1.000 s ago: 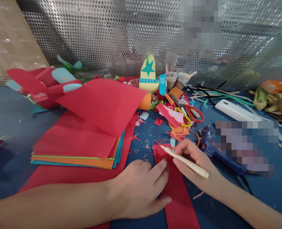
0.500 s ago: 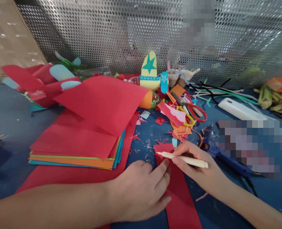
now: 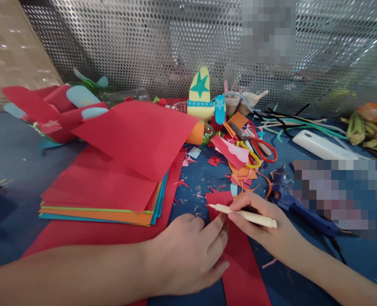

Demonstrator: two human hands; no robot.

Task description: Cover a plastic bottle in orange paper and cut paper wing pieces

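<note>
A long red paper strip (image 3: 242, 272) lies on the blue table. My left hand (image 3: 191, 255) rests across its left edge, palm down, fingers a little spread and holding nothing. In my right hand (image 3: 261, 216) is a cream-coloured pen (image 3: 254, 217), pinched between thumb and fingers. The pen's tip touches or hovers just over the strip's upper left edge; which of the two cannot be told. To the left, a stack of coloured paper (image 3: 102, 191) lies on a larger red sheet (image 3: 80, 238), and its top red sheet curls upward.
Scissors with red handles (image 3: 265, 148), yellow-handled scissors (image 3: 254, 159) and paper scraps lie beyond my hands. A blue glue gun (image 3: 303, 214) is at the right. A red paper craft (image 3: 48, 110) stands far left, a yellow one with a star (image 3: 200, 100) behind.
My right hand and the pen have shifted slightly down and left along the strip's upper left edge. My left hand has hardly moved.
</note>
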